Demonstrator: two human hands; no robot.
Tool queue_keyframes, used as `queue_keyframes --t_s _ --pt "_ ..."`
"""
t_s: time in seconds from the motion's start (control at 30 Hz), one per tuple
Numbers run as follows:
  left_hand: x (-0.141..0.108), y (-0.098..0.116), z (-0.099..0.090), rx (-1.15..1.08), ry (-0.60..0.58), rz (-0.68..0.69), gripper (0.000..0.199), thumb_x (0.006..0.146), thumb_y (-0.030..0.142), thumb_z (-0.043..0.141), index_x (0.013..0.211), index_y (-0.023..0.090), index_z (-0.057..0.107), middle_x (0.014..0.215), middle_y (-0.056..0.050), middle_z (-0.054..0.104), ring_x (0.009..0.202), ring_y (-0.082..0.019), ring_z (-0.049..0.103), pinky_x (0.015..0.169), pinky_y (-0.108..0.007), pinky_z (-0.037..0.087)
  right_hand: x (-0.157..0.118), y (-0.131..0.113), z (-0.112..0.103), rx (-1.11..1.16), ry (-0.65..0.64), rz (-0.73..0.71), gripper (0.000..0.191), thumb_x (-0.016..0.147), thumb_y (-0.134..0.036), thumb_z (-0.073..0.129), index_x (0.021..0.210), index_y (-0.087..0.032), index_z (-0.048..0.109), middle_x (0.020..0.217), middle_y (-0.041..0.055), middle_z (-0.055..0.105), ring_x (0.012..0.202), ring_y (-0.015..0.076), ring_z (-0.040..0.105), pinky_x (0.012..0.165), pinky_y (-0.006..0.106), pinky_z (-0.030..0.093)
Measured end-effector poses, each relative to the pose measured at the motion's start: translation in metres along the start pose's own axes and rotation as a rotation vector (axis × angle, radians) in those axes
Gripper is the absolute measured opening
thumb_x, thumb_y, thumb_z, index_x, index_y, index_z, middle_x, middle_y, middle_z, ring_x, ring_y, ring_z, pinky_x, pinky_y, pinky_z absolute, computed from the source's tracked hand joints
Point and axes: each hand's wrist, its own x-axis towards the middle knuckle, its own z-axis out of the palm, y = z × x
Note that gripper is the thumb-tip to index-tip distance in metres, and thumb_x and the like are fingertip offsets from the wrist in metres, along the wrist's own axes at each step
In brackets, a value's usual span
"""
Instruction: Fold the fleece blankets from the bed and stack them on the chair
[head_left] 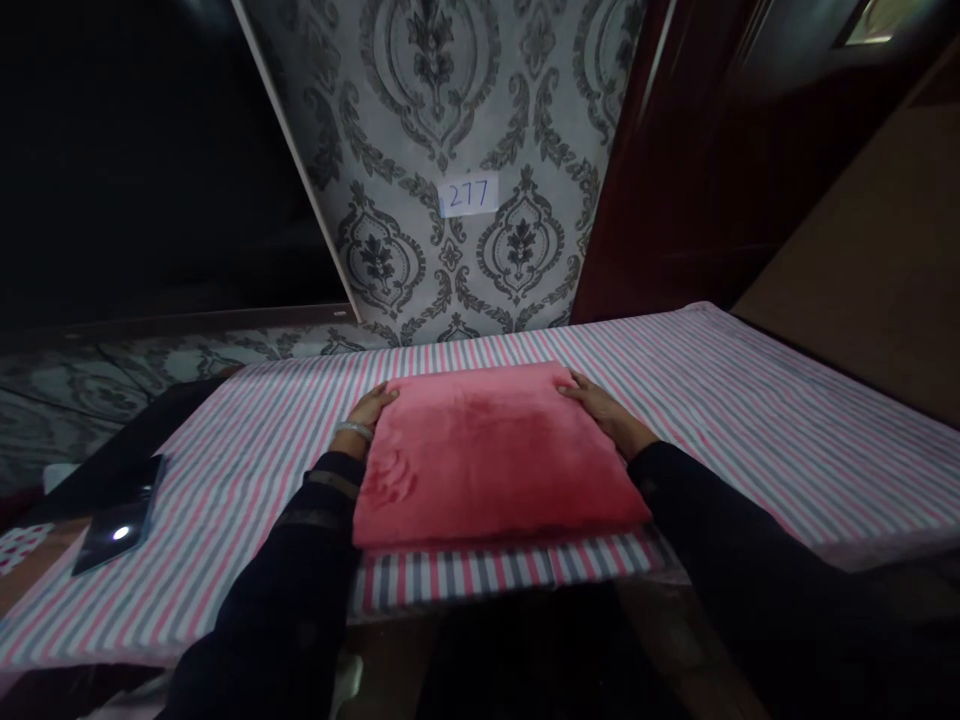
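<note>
A folded pink-red plush blanket (495,455) lies flat near the front edge of the striped cloth, with a darker pattern at its left side. My left hand (373,405), with a band on the wrist, grips its far left corner, thumb on top. At the far right corner, my right hand (596,402) grips the blanket the same way. Most fingers of both hands are hidden behind and under the sides.
A pink, grey and white striped cloth (750,400) covers the table. A dark glossy phone-like slab (124,520) lies at the left. Behind stand a large black screen (165,160), patterned wallpaper with a "277" paper (469,194), and a dark red panel (697,160).
</note>
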Motion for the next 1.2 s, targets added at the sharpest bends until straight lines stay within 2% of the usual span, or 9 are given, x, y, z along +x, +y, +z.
queue_keyframes --t_s 0.17,0.23,0.37,0.5,0.7,0.9,0.97,1.07,1.2 --pt "-0.005 -0.001 -0.004 -0.043 0.023 -0.021 0.083 0.073 0.012 0.083 0.149 0.018 0.049 0.113 -0.011 0.075 0.092 -0.020 0.073 0.084 -0.032 0.060 -0.013 -0.008 -0.006 0.083 0.047 0.130 0.083 0.074 -0.037 0.078 0.150 -0.025 0.046 0.141 0.0111 0.062 0.118 0.0297 0.066 0.099 0.046 0.057" --pt "-0.014 0.000 -0.009 -0.070 -0.014 -0.002 0.092 0.072 0.013 0.083 0.154 0.020 0.042 0.115 -0.012 0.073 0.090 -0.020 0.073 0.084 -0.033 0.060 -0.022 -0.014 -0.009 0.113 -0.012 0.150 0.089 0.075 -0.041 0.080 0.154 -0.027 0.041 0.139 0.0112 0.063 0.114 0.0301 0.068 0.095 0.046 0.059" --pt "-0.024 0.001 -0.010 -0.061 -0.153 0.098 0.101 0.065 0.004 0.080 0.156 0.023 0.040 0.120 -0.011 0.071 0.096 -0.021 0.073 0.093 -0.038 0.059 -0.029 -0.017 -0.009 0.125 -0.120 0.071 0.093 0.070 -0.035 0.083 0.153 -0.029 0.043 0.136 0.0080 0.066 0.112 0.0291 0.068 0.095 0.044 0.060" --pt "-0.019 -0.001 0.002 -0.062 -0.133 0.219 0.096 0.063 0.000 0.071 0.153 0.022 0.044 0.124 -0.010 0.070 0.105 -0.021 0.071 0.098 -0.036 0.056 -0.022 -0.013 -0.002 0.088 0.031 -0.054 0.094 0.068 -0.030 0.081 0.153 -0.028 0.042 0.144 0.0065 0.060 0.120 0.0263 0.064 0.099 0.038 0.057" --pt "-0.032 -0.004 0.003 -0.056 -0.004 0.073 0.082 0.071 0.005 0.073 0.148 0.016 0.050 0.113 -0.011 0.072 0.092 -0.018 0.072 0.090 -0.032 0.057 -0.034 -0.011 -0.003 0.128 0.081 0.135 0.087 0.074 -0.031 0.076 0.153 -0.021 0.043 0.134 0.0111 0.067 0.108 0.0272 0.070 0.091 0.039 0.061" --pt "-0.080 -0.004 -0.015 -0.122 -0.035 0.022 0.080 0.074 0.012 0.079 0.148 0.019 0.048 0.091 -0.004 0.073 0.068 -0.013 0.067 0.075 -0.029 0.059 -0.085 -0.018 -0.017 0.123 -0.015 0.188 0.095 0.073 -0.037 0.083 0.156 -0.028 0.038 0.124 0.0094 0.072 0.099 0.0306 0.073 0.083 0.043 0.064" --pt "-0.102 -0.012 -0.021 -0.086 -0.066 0.014 0.084 0.073 0.015 0.083 0.148 0.018 0.047 0.096 -0.006 0.074 0.076 -0.016 0.070 0.078 -0.031 0.059 -0.106 -0.017 -0.019 0.117 -0.025 0.202 0.098 0.072 -0.039 0.085 0.157 -0.030 0.038 0.126 0.0090 0.071 0.102 0.0315 0.073 0.086 0.045 0.063" --pt "-0.130 -0.030 -0.025 0.019 -0.114 0.044 0.090 0.073 0.019 0.084 0.152 0.021 0.042 0.118 -0.011 0.072 0.102 -0.024 0.072 0.095 -0.039 0.058 -0.131 -0.010 -0.018 0.077 0.010 0.179 0.101 0.073 -0.045 0.084 0.159 -0.030 0.033 0.132 0.0100 0.068 0.110 0.0322 0.070 0.094 0.047 0.061" --pt "-0.144 -0.051 -0.017 0.224 -0.032 0.274 0.081 0.073 0.012 0.078 0.148 0.022 0.048 0.149 -0.011 0.056 0.141 -0.029 0.050 0.122 -0.044 0.035 -0.142 0.010 -0.007 -0.109 0.107 -0.043 0.095 0.075 -0.053 0.079 0.156 -0.027 0.037 0.143 0.0105 0.060 0.128 0.0333 0.059 0.109 0.053 0.049"
